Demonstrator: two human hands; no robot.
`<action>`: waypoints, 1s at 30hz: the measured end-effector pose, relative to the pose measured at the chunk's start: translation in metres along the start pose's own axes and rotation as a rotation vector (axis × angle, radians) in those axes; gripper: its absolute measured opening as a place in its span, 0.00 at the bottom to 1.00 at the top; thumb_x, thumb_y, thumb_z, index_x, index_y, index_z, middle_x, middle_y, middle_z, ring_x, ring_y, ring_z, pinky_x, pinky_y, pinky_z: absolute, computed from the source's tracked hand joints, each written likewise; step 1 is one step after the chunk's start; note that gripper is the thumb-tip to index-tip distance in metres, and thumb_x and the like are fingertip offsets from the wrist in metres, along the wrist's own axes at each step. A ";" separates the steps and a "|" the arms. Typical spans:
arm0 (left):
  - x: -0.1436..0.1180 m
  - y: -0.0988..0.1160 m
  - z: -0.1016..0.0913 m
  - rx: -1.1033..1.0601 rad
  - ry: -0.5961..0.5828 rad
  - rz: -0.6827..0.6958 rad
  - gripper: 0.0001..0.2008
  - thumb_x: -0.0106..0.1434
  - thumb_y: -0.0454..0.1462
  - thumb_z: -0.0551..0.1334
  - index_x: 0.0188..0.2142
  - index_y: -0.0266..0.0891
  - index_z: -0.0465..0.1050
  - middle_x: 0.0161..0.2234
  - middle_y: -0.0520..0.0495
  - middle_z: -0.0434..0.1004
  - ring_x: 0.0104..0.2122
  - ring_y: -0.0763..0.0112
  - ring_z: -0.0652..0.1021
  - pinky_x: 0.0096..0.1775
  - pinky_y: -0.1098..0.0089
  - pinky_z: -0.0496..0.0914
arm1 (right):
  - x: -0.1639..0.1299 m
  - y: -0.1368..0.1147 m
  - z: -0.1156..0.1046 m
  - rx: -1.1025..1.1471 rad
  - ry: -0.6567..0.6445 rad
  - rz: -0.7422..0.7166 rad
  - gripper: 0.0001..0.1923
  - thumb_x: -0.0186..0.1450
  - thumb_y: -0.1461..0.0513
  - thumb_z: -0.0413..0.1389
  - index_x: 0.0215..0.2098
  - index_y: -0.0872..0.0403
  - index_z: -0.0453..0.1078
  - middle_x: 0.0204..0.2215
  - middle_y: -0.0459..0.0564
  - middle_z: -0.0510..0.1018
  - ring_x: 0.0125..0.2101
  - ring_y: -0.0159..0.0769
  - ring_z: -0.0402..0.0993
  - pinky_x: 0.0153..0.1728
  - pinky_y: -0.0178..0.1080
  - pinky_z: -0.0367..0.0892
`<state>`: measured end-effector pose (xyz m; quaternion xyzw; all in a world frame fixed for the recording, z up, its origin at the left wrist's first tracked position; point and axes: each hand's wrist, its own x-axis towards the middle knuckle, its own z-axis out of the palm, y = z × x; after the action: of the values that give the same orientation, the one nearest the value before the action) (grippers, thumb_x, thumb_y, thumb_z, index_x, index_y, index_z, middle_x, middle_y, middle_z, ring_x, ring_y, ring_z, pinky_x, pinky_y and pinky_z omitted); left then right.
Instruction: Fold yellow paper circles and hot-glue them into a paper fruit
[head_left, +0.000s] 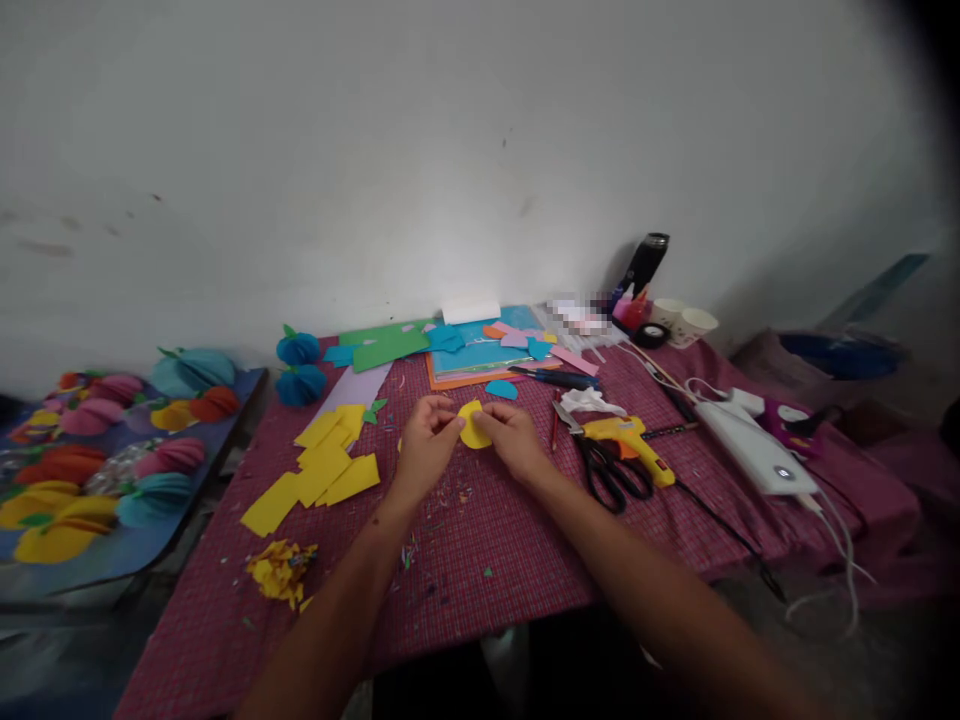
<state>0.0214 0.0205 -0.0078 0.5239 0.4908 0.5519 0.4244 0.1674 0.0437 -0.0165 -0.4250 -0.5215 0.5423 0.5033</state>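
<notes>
Between my two hands is a small rounded piece of yellow paper [474,428], held up over the table. My left hand [429,440] pinches its left edge with thumb and fingers. On the other side, my right hand [514,438] grips the right edge the same way. Left of my hands lie several yellow paper rectangles [324,465], partly overlapping, with a small green paper leaf [373,411] beside them. A blue paper half-circle [502,389] rests just beyond my fingers.
A yellow glue gun [630,440] and black-handled scissors [611,475] lie to the right, near a white power bank [754,450]. Coloured paper sheets [390,345] are at the back. Crumpled yellow paper [281,572] sits front left. Paper pumpkins [67,525] fill a blue table at left.
</notes>
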 end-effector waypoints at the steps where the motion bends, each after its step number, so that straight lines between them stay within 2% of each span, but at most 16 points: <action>1: 0.000 -0.001 0.001 0.002 -0.010 -0.016 0.15 0.58 0.37 0.65 0.44 0.40 0.65 0.28 0.55 0.74 0.25 0.76 0.73 0.28 0.76 0.65 | 0.000 0.003 -0.001 -0.025 -0.008 -0.028 0.15 0.58 0.52 0.59 0.25 0.55 0.70 0.22 0.43 0.71 0.23 0.29 0.63 0.26 0.33 0.60; 5: -0.002 -0.002 0.005 -0.043 0.024 -0.003 0.14 0.57 0.36 0.65 0.43 0.40 0.66 0.33 0.53 0.74 0.30 0.75 0.75 0.33 0.74 0.69 | -0.003 0.005 -0.014 -0.135 -0.037 -0.111 0.14 0.61 0.52 0.57 0.26 0.54 0.70 0.23 0.43 0.70 0.24 0.30 0.64 0.27 0.33 0.60; 8: -0.001 -0.003 0.006 -0.066 0.049 -0.005 0.13 0.56 0.34 0.65 0.41 0.39 0.68 0.34 0.53 0.75 0.32 0.75 0.75 0.36 0.73 0.69 | -0.005 0.001 -0.024 -0.238 -0.003 -0.151 0.14 0.63 0.53 0.56 0.25 0.54 0.68 0.22 0.43 0.69 0.24 0.31 0.63 0.26 0.33 0.59; 12: 0.001 -0.007 0.004 -0.100 0.057 -0.036 0.12 0.54 0.34 0.66 0.39 0.39 0.68 0.31 0.54 0.74 0.29 0.76 0.73 0.33 0.74 0.68 | -0.004 0.002 -0.028 -0.359 0.048 -0.222 0.14 0.65 0.55 0.54 0.24 0.53 0.67 0.22 0.43 0.69 0.24 0.32 0.64 0.26 0.34 0.59; 18: 0.000 -0.006 0.005 -0.052 0.044 -0.026 0.09 0.56 0.37 0.67 0.32 0.39 0.67 0.26 0.56 0.71 0.26 0.75 0.72 0.30 0.74 0.66 | -0.008 0.005 -0.029 -0.597 0.048 -0.364 0.15 0.67 0.58 0.52 0.24 0.54 0.67 0.22 0.44 0.71 0.24 0.31 0.64 0.26 0.34 0.57; 26: 0.000 -0.005 0.003 0.005 0.013 -0.028 0.09 0.60 0.40 0.65 0.31 0.39 0.67 0.24 0.55 0.72 0.25 0.74 0.73 0.31 0.74 0.66 | -0.007 0.001 -0.039 -0.662 0.155 -0.406 0.13 0.67 0.60 0.51 0.26 0.53 0.69 0.24 0.45 0.74 0.26 0.33 0.68 0.29 0.35 0.58; 30: -0.001 -0.003 0.004 -0.011 -0.013 -0.036 0.10 0.63 0.42 0.63 0.32 0.39 0.68 0.24 0.54 0.74 0.24 0.74 0.73 0.30 0.73 0.67 | -0.008 0.001 -0.038 -0.726 0.111 -0.440 0.13 0.67 0.60 0.51 0.25 0.53 0.68 0.23 0.45 0.73 0.26 0.32 0.67 0.29 0.35 0.57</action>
<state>0.0252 0.0201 -0.0113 0.5162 0.4941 0.5434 0.4405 0.2062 0.0412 -0.0217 -0.4819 -0.7289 0.1793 0.4521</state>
